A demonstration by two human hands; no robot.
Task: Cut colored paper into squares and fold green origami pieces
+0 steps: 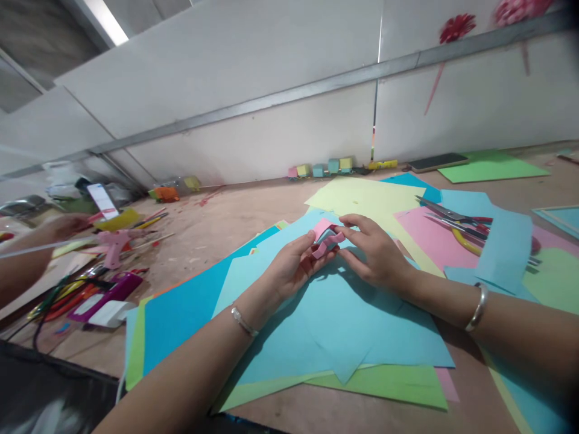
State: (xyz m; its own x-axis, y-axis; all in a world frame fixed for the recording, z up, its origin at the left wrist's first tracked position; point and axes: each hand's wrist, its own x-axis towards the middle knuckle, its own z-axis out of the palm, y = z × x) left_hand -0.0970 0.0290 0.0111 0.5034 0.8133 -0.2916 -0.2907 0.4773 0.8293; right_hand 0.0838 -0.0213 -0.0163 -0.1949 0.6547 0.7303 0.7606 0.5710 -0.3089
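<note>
Between my two hands is a small folded paper piece (326, 237) in pink and light blue, with a wavy pink strip at its lower side. My left hand (296, 260) grips it from the left, thumb on top and fingers beneath. From the right, my right hand (373, 250) reaches to it, with thumb and forefinger at its edge; whether they pinch it or only touch it is hard to see. Under both hands lie light blue paper sheets (289, 337), fanned over a darker blue sheet (190, 316) and a green sheet (389, 386).
Scissors (452, 217) lie on papers at the right, partly under a blue strip (504, 250). Small paper boxes (319, 170) line the wall beside a phone (438, 162). At left are a pink glue gun (114, 246), a purple tool (108, 295), cables and another person's arm (27, 259).
</note>
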